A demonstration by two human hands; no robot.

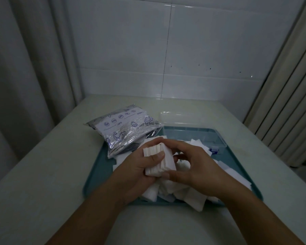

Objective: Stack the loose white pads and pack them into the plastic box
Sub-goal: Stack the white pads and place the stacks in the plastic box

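A stack of white pads (159,159) is held on edge above the teal tray (95,174). My left hand (140,167) grips the stack from the left, thumb across its near face. My right hand (189,165) grips it from the right, fingers curled over the top and thumb at its lower corner. Several loose white pads (189,197) lie in a heap on the tray beneath and to the right of my hands. The clear plastic box (198,137) stands open at the tray's far right, lid raised behind it, a blue latch at its front corner.
A silvery zip bag (125,131) with purple print lies at the tray's far left corner, partly on the pale table (51,174). A tiled wall stands behind, a curtain on the left, and slatted panels on the right.
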